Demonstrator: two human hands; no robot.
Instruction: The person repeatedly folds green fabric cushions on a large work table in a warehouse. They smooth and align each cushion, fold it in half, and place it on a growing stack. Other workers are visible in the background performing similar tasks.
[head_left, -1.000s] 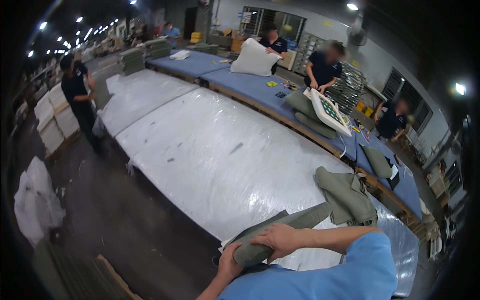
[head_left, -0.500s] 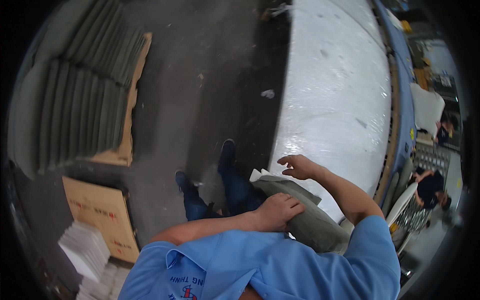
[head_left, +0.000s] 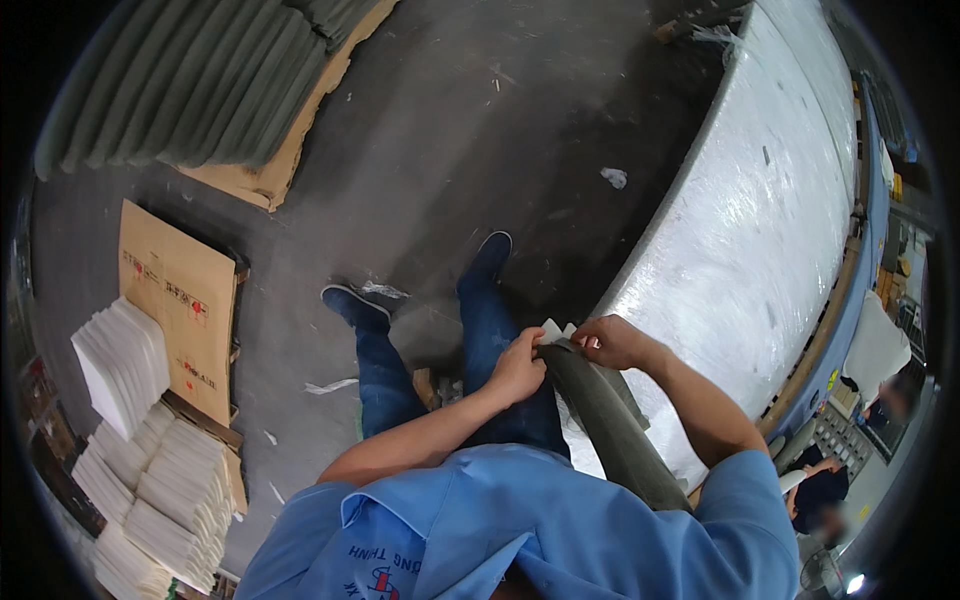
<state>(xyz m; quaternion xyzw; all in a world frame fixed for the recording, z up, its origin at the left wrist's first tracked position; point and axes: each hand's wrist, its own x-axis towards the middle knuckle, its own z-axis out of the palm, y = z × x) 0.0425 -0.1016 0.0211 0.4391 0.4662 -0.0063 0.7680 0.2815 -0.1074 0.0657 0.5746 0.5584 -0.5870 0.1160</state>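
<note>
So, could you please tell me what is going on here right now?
A person in a blue shirt has both hands at the end of a grey-green cushion, beside the plastic-covered table. The left hand and right hand come close together by some small white flaps; exactly what each grips is hard to tell. More grey-green pads are stacked at the upper left, and white pads stand below them.

A long grey-green cloth piece (head_left: 622, 425), held aslant at its far end, shows white flaps (head_left: 551, 332) there.
</note>
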